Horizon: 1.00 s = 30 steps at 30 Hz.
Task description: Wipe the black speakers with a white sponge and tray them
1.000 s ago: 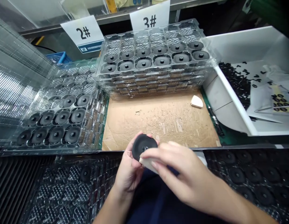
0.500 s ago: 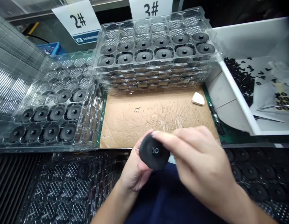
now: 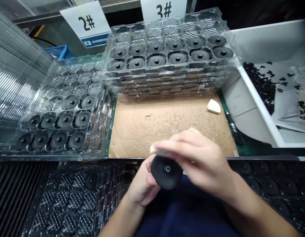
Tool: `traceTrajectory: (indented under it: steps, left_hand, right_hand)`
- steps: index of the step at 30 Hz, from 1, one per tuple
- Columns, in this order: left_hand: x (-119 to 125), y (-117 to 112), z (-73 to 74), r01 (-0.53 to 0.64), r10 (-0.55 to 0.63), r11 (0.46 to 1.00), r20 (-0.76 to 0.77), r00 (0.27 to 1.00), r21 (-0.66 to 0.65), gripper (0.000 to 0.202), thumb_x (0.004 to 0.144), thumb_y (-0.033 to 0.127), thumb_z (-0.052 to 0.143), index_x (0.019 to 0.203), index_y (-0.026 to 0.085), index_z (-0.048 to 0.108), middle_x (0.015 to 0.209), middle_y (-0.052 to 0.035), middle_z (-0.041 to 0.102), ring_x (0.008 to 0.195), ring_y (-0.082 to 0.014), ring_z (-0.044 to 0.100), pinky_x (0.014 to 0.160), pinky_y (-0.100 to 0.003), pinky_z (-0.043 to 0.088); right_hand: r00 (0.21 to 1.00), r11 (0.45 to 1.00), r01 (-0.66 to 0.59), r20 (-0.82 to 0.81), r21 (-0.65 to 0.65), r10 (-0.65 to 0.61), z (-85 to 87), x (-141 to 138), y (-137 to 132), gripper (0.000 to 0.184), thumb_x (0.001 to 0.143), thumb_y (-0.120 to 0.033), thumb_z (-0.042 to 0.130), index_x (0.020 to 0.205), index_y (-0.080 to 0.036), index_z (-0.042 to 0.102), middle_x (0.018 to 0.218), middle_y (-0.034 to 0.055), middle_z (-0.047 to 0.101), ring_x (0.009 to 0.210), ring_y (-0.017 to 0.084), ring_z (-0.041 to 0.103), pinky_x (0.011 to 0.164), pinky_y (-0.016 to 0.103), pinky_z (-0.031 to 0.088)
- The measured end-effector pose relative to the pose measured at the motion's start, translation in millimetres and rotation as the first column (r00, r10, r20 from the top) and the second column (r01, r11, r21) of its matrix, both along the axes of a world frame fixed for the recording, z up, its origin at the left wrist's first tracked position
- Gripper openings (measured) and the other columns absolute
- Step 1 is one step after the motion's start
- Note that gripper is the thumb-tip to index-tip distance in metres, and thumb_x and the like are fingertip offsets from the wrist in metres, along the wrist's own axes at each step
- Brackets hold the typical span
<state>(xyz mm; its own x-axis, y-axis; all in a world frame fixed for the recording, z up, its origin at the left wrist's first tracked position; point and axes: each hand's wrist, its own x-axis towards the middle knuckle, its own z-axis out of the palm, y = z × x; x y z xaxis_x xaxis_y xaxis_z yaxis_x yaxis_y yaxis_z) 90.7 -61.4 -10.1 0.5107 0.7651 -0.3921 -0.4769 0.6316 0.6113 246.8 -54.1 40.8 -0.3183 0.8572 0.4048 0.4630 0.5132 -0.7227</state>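
My left hand [image 3: 142, 186] holds a black round disc [image 3: 164, 179] with a small raised hub at its centre, the hub side facing me. The fingers close around its left edge and underside. My right hand [image 3: 199, 158] lies over the disc's upper edge, its fingers close together and slightly blurred. Whether anything small sits between those fingers is hidden. Both hands are just in front of a cardboard sheet [image 3: 132, 121], and a white wedge-shaped piece [image 3: 213, 106] rests near its right side.
Stacked clear trays [image 3: 167, 70] with similar discs stand at the back. Another tray stack [image 3: 93, 131] is at left, and a lower tray [image 3: 66, 197] lies beneath it. At right, a white bin [image 3: 261, 118] holds small black parts. A pen [image 3: 233, 126] lies beside the cardboard.
The disc has shifted slightly down and tilted in my left hand. My right hand has moved left across the top of the disc, its fingers straighter than before. The view has shifted slightly.
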Motion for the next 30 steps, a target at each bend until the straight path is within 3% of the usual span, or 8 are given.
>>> traceTrajectory:
  steps: [4, 10, 13, 15, 19, 23, 27, 30]
  left_hand:
    - [-3.0, -0.9, 2.6, 0.022, -0.008, 0.998, 0.25, 0.968, -0.053, 0.054, 0.058, 0.037, 0.082, 0.109, 0.027, 0.066, 0.106, 0.001, 0.072, 0.092, -0.0197, 0.069, 0.081, -0.025, 0.052]
    - [-6.9, 1.0, -3.1, 0.02, -0.005, 0.999, 0.285, 0.958, -0.049, 0.054, 0.059, 0.038, 0.081, 0.11, 0.026, 0.066, 0.108, 0.0007, 0.072, 0.095, -0.0196, 0.069, 0.083, -0.024, 0.052]
    - [-4.1, 1.0, -0.8, 0.023, -0.002, 0.997, 0.268, 0.964, -0.076, 0.053, 0.059, 0.034, 0.082, 0.109, 0.027, 0.066, 0.108, 0.0018, 0.072, 0.096, -0.0199, 0.068, 0.084, -0.025, 0.052]
    - [-1.5, 0.5, 1.7, -0.006, 0.026, 0.996, 0.214, 0.976, -0.092, 0.053, 0.057, 0.031, 0.084, 0.106, 0.027, 0.067, 0.105, 0.002, 0.072, 0.094, -0.0174, 0.068, 0.084, -0.023, 0.051]
    - [-2.1, 0.3, 3.4, -0.078, 0.087, 0.992, 0.092, 0.992, -0.101, 0.05, 0.058, 0.03, 0.084, 0.105, 0.022, 0.067, 0.101, -0.0012, 0.072, 0.093, -0.0145, 0.066, 0.087, -0.022, 0.048]
    - [-3.8, 1.1, 3.0, -0.175, 0.177, 0.982, 0.04, 0.983, -0.068, 0.053, 0.052, 0.028, 0.086, 0.102, 0.028, 0.068, 0.102, 0.0019, 0.071, 0.094, -0.0162, 0.065, 0.087, -0.024, 0.05]
    - [2.7, 0.9, 6.7, -0.072, 0.073, 0.997, 0.041, 0.996, -0.021, 0.04, 0.056, 0.037, 0.083, 0.091, 0.022, 0.071, 0.086, 0.001, 0.072, 0.091, -0.0153, 0.066, 0.088, -0.022, 0.048]
    - [-1.1, 1.4, 5.2, -0.073, 0.073, 0.997, 0.076, 0.994, -0.01, 0.048, 0.055, 0.039, 0.083, 0.098, 0.025, 0.07, 0.099, 0.001, 0.072, 0.096, -0.015, 0.065, 0.091, -0.022, 0.047]
  right_hand:
    - [0.952, 0.927, 0.29, -0.025, -0.237, -0.305, -29.0, 14.9, -7.3, 0.023, 0.09, -0.018, 0.053, 0.11, -0.022, 0.064, 0.09, -0.0006, 0.067, 0.065, 0.009, 0.056, 0.058, 0.022, 0.042]
    - [0.915, 0.82, 0.369, 0.017, -0.437, -0.403, -69.5, 22.8, -31.9, 0.023, 0.089, -0.028, 0.053, 0.106, -0.021, 0.067, 0.097, 0.0033, 0.069, 0.062, 0.012, 0.059, 0.052, 0.023, 0.046]
    - [0.867, 0.802, 0.467, 0.015, -0.373, -0.498, -50.7, 18.5, -29.6, 0.022, 0.089, -0.026, 0.054, 0.107, -0.024, 0.066, 0.099, 0.002, 0.068, 0.064, 0.012, 0.059, 0.051, 0.023, 0.045]
    - [0.86, 0.838, 0.493, -0.014, -0.235, -0.51, -28.8, 7.6, -26.4, 0.025, 0.09, -0.023, 0.053, 0.113, -0.025, 0.063, 0.104, 0.0024, 0.066, 0.077, 0.014, 0.06, 0.058, 0.024, 0.046]
    - [0.978, 0.976, 0.205, 0.01, 0.069, -0.207, 0.3, -19.2, -24.1, 0.028, 0.092, -0.014, 0.046, 0.118, -0.01, 0.056, 0.093, 0.0073, 0.067, 0.081, 0.017, 0.059, 0.073, 0.032, 0.045]
    - [0.998, 0.992, -0.039, 0.04, -0.122, 0.045, 1.8, -26.5, -17.6, 0.023, 0.091, -0.011, 0.043, 0.105, -0.014, 0.061, 0.087, 0.0034, 0.067, 0.072, 0.014, 0.057, 0.066, 0.029, 0.043]
    - [0.986, 0.987, 0.155, 0.063, 0.031, -0.156, -0.8, -28.8, -7.9, 0.026, 0.093, -0.013, 0.041, 0.109, -0.008, 0.06, 0.087, 0.008, 0.066, 0.073, 0.017, 0.056, 0.066, 0.032, 0.041]
    - [0.998, 0.998, 0.054, 0.017, 0.039, -0.055, 0.0, -23.1, -14.4, 0.025, 0.092, -0.011, 0.042, 0.11, -0.009, 0.058, 0.09, 0.0074, 0.066, 0.078, 0.016, 0.057, 0.07, 0.031, 0.041]
